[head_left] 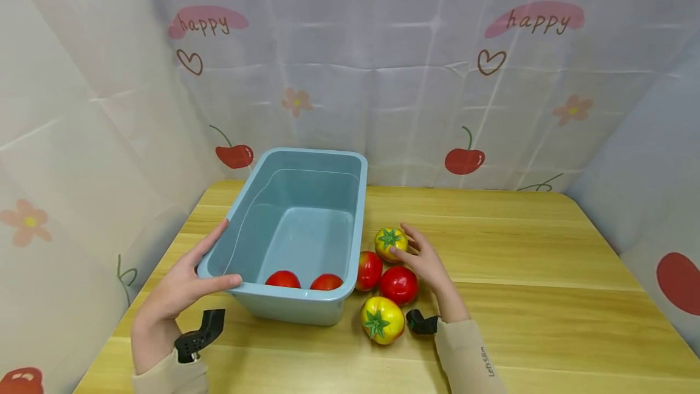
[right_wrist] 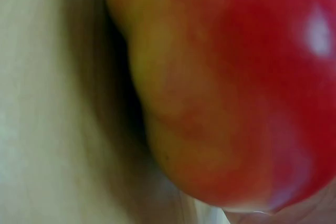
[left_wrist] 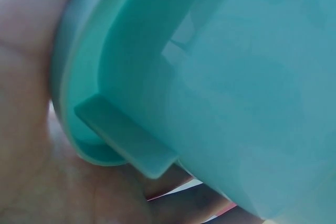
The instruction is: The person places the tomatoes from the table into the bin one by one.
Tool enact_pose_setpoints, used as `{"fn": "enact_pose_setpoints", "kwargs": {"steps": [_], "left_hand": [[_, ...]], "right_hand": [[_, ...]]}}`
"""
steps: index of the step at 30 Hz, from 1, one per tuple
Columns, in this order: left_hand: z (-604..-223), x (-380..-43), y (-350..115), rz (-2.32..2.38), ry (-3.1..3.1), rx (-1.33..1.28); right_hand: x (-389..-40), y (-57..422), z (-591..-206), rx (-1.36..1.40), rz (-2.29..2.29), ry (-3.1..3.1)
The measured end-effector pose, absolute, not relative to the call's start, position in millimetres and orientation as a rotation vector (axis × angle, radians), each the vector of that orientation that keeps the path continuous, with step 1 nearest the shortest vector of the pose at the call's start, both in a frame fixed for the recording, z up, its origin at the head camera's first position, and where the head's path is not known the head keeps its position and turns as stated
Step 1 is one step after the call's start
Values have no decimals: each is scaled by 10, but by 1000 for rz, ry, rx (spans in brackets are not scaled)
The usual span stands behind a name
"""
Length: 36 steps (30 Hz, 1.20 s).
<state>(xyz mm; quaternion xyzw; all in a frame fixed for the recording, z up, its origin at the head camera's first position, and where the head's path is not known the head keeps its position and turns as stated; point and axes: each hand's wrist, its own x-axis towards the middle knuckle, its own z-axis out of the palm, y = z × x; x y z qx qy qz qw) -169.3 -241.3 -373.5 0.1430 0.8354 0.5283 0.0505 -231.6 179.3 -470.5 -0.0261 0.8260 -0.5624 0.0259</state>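
Step in hand, as judged: taking hold of the upper yellow tomato point(head_left: 384, 245), which sits on the desk point(head_left: 519, 260) just right of the frame's centre, beside the blue bin point(head_left: 312, 236).

Right hand point(head_left: 428, 265): thumb lies over the tomato's lower right, forefinger reaches past its upper right. Cannot tell whether the fingers bear firmly on it. Left hand point(head_left: 177, 289): grips the bin's lower-left corner, thumb on the near rim; the left wrist view shows the palm wrapped round that corner.

Crowding: the inner red tomato point(head_left: 368, 272) is wedged between the bin wall and the outer red tomato point(head_left: 399, 286); the lower yellow tomato point(head_left: 384, 321) is nearest the bottom of the frame. The right wrist view is filled by a glossy, mostly red fruit with a yellow patch, close to the camera.

Technique notes:
- Set thumb and fingertips on opposite sides, at the widest girth; smooth skin probably slips under a high pinch.
- Lift straight up before moving sideways, since a sideways drag would likely roll the red ones.
- Wrist needs clearance above the outer red tomato.
- Steady left grip suffices; a tug on the bin could disturb the fruit against its wall.
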Motion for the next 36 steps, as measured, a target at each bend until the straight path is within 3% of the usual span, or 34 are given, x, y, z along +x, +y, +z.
{"fn": "enact_pose_setpoints", "kwargs": {"steps": [36], "left_hand": [[-3736, -1690, -2418, 1635, 2520, 438]], "right_hand": [[-2329, 1758, -4707, 20, -1755, 2549]]}}
